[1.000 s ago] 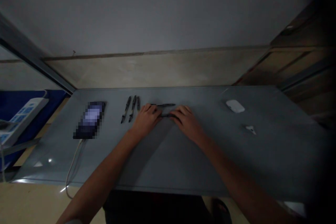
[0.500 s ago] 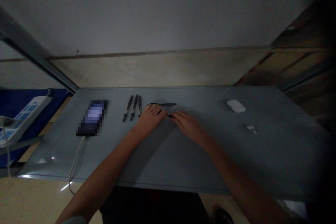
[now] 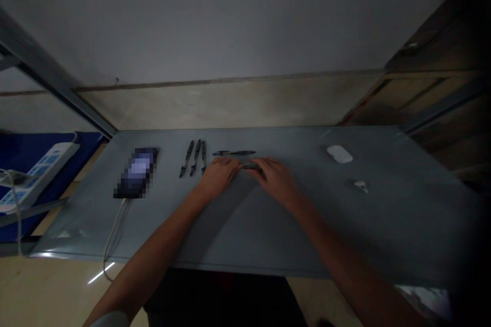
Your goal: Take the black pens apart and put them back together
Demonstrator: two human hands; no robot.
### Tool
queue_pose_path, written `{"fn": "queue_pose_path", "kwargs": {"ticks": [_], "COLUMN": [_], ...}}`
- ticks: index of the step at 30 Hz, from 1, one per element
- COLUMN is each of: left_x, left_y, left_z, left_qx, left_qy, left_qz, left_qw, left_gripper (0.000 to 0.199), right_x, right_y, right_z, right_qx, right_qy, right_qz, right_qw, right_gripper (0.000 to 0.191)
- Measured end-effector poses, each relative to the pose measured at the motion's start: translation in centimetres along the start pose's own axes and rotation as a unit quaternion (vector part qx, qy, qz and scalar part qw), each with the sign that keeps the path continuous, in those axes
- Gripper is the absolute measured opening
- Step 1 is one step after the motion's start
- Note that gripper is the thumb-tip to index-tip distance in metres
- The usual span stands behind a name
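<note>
Since the earlier frame the fingertips of the two hands have drawn slightly apart, and more of the dark, slender, pen-like piece [image 3: 251, 166] now shows between them; the left grip [image 3: 220, 174], a bare hand, has also come away from the end of a black pen with a slim barrel [image 3: 235, 153], which now shows along its whole length. The right grip [image 3: 276, 178], also bare, is closed in a pinch on the pen-like piece, thumb and fingers together around its right part. The left grip has its fingers curled with the tips at the piece's left end, but I cannot tell whether they have hold of it or only touch it. The piece lies sideways between the hands, low over or on the grey, smooth-topped desk [image 3: 245, 235]; which of these is hidden. The black pen lies crosswise just beyond the fingers. Left of it, three dark pens with paler lower barrels [image 3: 196, 157] lie side by side, pointing away from the person, the nearest one's lower end close to the left grip. Farther left is a dark phone with a pixelated screen [image 3: 136, 172], a pale thin cable [image 3: 111, 237] running from its near end over the desk's edge. Well to the right lie a white, rounded case [image 3: 339, 154] and a small white object [image 3: 361, 186].
</note>
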State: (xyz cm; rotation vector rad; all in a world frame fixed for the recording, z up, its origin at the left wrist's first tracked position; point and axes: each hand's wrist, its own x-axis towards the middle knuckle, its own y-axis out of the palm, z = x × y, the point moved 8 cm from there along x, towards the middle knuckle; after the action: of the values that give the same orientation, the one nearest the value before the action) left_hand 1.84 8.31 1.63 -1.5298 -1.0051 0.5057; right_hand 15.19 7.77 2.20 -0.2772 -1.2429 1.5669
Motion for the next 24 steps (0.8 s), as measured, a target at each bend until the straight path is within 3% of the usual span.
{"fn": "queue_pose_path", "kwargs": {"ticks": [4,7,9,12,16,24], "left_x": [-0.1,-0.3,-0.4,-0.5,-0.7,-0.3], "left_y": [-0.2,-0.6,-0.8,-1.0,-0.8,-1.4], "left_z": [0.0,-0.2,-0.2,-0.2,-0.4,-0.5], "left_qx": [0.004,-0.008,-0.026,-0.045,-0.036,0.046], "left_qy": [-0.022,-0.046,-0.059,-0.064,-0.050,-0.006], "left_qz": [0.005,0.019,0.021,0.017,0.020,0.002], "left_qw": [1.000,0.999,0.998,0.997,0.998,0.999], "left_gripper": [0.034,0.036,0.038,0.040,0.039,0.034], "right_x": [0.2,0.2,0.2,0.2,0.2,0.3], "right_y": [0.6,0.1,-0.3,0.1,0.5,-0.3], "right_z": [-1.9,-2.0,-1.8,-1.6,-1.7,-1.4], "right_qx": [0.141,0.202,0.234,0.282,0.268,0.250], "right_qy": [0.093,0.100,0.096,0.107,0.136,0.111], "right_qz": [0.029,-0.006,-0.024,0.006,0.054,-0.013], "right_qw": [0.985,0.974,0.967,0.953,0.952,0.962], "right_gripper": [0.031,0.019,0.022,0.026,0.037,0.010]}}
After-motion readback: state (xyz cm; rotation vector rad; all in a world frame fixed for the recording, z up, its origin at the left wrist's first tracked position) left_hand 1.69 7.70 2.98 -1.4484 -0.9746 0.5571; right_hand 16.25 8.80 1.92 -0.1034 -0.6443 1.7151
